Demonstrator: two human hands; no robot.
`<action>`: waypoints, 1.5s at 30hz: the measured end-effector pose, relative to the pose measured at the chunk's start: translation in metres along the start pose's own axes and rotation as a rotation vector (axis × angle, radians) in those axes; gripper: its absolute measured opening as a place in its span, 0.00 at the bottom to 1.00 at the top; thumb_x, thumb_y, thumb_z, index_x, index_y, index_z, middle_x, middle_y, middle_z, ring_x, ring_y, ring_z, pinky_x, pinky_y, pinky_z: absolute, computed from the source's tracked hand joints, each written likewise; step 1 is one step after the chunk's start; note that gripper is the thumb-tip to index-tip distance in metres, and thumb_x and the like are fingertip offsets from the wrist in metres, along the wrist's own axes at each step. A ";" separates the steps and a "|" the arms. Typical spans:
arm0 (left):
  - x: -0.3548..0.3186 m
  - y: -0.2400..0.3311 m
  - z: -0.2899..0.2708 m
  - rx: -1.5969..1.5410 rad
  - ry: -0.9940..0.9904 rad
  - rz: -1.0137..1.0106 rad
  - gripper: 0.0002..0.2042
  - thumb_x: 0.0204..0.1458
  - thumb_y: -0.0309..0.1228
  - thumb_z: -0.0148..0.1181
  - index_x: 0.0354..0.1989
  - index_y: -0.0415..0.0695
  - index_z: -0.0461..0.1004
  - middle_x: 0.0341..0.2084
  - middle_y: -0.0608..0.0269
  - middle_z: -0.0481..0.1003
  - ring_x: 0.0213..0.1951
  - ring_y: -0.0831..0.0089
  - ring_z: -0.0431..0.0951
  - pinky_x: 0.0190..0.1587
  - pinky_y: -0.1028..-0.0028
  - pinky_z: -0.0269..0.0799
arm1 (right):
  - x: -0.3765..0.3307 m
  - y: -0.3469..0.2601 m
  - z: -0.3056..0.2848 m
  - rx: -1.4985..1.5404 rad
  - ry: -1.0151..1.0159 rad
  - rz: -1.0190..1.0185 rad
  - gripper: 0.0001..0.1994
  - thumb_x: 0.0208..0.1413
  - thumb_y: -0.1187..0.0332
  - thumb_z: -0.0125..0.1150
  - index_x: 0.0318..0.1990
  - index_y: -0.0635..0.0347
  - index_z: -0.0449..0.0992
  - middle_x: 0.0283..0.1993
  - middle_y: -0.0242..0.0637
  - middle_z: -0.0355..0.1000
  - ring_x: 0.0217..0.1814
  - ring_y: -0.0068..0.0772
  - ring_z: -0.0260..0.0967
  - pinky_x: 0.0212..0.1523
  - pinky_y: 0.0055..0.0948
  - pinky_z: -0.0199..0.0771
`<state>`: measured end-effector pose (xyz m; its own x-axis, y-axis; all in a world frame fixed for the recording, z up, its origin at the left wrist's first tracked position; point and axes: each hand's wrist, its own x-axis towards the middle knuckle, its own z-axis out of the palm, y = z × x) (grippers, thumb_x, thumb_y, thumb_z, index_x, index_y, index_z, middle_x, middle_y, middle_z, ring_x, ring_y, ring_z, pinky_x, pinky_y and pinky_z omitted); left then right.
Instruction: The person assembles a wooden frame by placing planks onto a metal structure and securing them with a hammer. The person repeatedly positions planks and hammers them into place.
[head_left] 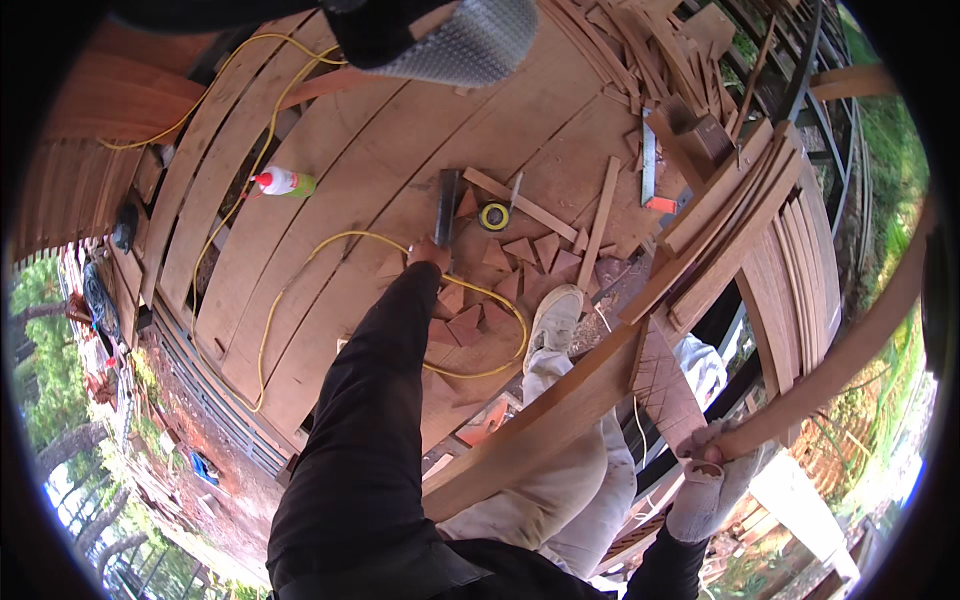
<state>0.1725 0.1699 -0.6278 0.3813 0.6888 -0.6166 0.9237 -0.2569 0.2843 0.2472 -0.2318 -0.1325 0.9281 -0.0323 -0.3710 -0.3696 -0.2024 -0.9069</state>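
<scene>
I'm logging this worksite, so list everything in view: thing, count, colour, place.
dark tool: one, black, on the deck at the left hand's fingertips
yellow cord: one, looping across the deck boards
tape measure: one, yellow and black, right of the tool
glue bottle: one, white with red tip, far left on the deck
wood offcuts: many, reddish brown, scattered near the shoe
curved wooden rail: one, brown, across the lap
stacked slats: several, brown, at right
shoe: one, white, on the deck
left hand: black sleeve, reaching to the tool
right hand: pale glove, gripping the rail
</scene>
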 end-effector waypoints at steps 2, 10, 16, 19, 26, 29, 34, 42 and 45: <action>0.016 0.031 0.017 0.092 0.007 -0.066 0.30 0.59 0.46 0.59 0.62 0.35 0.71 0.58 0.35 0.77 0.58 0.41 0.79 0.62 0.50 0.76 | -0.004 0.040 -0.047 -0.019 0.181 -0.191 0.16 0.68 0.59 0.57 0.54 0.62 0.71 0.38 0.40 0.74 0.33 0.33 0.74 0.28 0.26 0.74; 0.062 0.007 0.070 0.395 -0.066 -0.195 0.47 0.50 0.61 0.71 0.68 0.36 0.64 0.65 0.47 0.72 0.68 0.48 0.72 0.67 0.52 0.72 | -0.019 0.098 -0.107 -0.030 0.399 0.043 0.10 0.67 0.75 0.58 0.52 0.57 0.67 0.36 0.29 0.70 0.25 0.18 0.65 0.23 0.22 0.67; 0.050 0.007 0.066 0.396 -0.017 -0.093 0.41 0.45 0.49 0.76 0.66 0.42 0.67 0.61 0.45 0.76 0.62 0.49 0.77 0.65 0.51 0.75 | -0.007 0.071 -0.093 -0.101 0.375 0.183 0.18 0.51 0.79 0.71 0.46 0.63 0.67 0.33 0.33 0.70 0.30 0.23 0.72 0.33 0.28 0.80; 0.030 0.020 0.070 0.229 0.043 -0.140 0.37 0.43 0.42 0.75 0.62 0.40 0.69 0.54 0.42 0.79 0.57 0.45 0.80 0.61 0.49 0.77 | -0.011 0.076 -0.099 -0.272 0.383 0.185 0.21 0.48 0.79 0.73 0.50 0.67 0.71 0.34 0.34 0.75 0.34 0.23 0.75 0.35 0.28 0.81; 0.003 -0.031 -0.019 -0.895 0.213 -0.099 0.16 0.46 0.30 0.65 0.45 0.40 0.75 0.37 0.58 0.79 0.41 0.61 0.81 0.43 0.62 0.79 | 0.003 0.058 -0.077 -0.793 0.074 -0.258 0.25 0.43 0.67 0.78 0.50 0.70 0.80 0.41 0.56 0.80 0.43 0.63 0.80 0.47 0.44 0.81; -0.045 -0.002 -0.087 -1.136 0.142 -0.127 0.09 0.47 0.26 0.63 0.37 0.42 0.74 0.34 0.62 0.76 0.37 0.66 0.79 0.39 0.66 0.77 | -0.008 0.072 -0.080 -0.812 0.118 -0.344 0.26 0.46 0.65 0.77 0.53 0.67 0.80 0.44 0.52 0.81 0.46 0.59 0.80 0.49 0.46 0.81; -0.141 0.019 -0.198 -1.337 0.111 0.201 0.07 0.48 0.20 0.58 0.33 0.46 0.71 0.33 0.66 0.74 0.37 0.71 0.77 0.43 0.69 0.75 | -0.013 0.065 -0.067 -0.968 0.209 -0.456 0.27 0.52 0.56 0.72 0.58 0.58 0.79 0.45 0.47 0.77 0.45 0.54 0.78 0.47 0.47 0.80; -0.292 0.044 -0.313 -0.358 0.150 0.864 0.08 0.50 0.20 0.58 0.38 0.41 0.71 0.33 0.58 0.75 0.39 0.60 0.80 0.43 0.64 0.73 | -0.051 0.036 -0.082 -0.899 0.291 -0.631 0.30 0.56 0.50 0.72 0.60 0.61 0.78 0.50 0.47 0.78 0.50 0.51 0.78 0.52 0.44 0.80; -0.389 0.105 -0.327 0.107 0.153 1.364 0.12 0.43 0.23 0.64 0.37 0.42 0.73 0.34 0.53 0.76 0.43 0.51 0.79 0.48 0.62 0.70 | -0.082 0.027 -0.094 0.350 -0.102 -0.087 0.25 0.65 0.54 0.65 0.62 0.61 0.76 0.47 0.40 0.78 0.43 0.34 0.80 0.42 0.33 0.80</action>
<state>0.1087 0.0970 -0.1183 0.9781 -0.0835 0.1907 -0.1745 -0.8286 0.5320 0.1653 -0.3265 -0.1079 0.9539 0.0714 -0.2915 -0.2991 0.1475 -0.9427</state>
